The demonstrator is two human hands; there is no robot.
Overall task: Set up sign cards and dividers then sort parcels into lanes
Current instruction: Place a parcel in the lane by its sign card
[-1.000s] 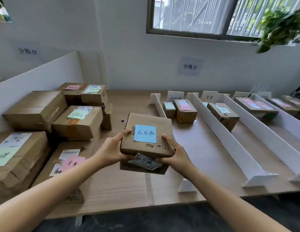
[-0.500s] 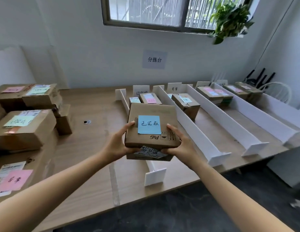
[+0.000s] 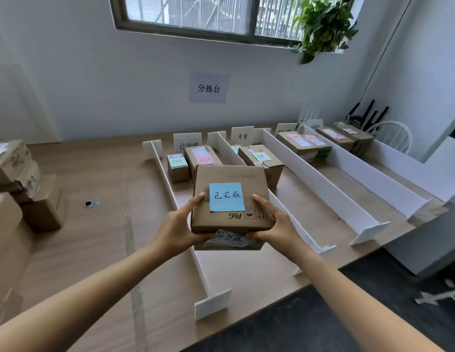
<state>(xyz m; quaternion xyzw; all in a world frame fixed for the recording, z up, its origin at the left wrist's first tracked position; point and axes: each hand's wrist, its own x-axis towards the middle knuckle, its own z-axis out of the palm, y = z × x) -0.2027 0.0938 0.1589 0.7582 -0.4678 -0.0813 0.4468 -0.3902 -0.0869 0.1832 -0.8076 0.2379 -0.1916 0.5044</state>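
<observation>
Carried parcel (image 3: 231,176) has travelled from over the open desk (image 3: 94,250) to above the lane fronting the sign card (image 3: 187,142) marked 已完成. It is held clear of the desk between the left divider (image 3: 180,219) and the right divider (image 3: 282,207) flanking that card, short of two sorted parcels (image 3: 202,158) lying just before it. Its blue note (image 3: 226,196) repeats the card's characters, so the lane is judged correct. Left grip (image 3: 178,224) and right grip (image 3: 274,222) clasp opposite sides. Set-down is outstanding.
</observation>
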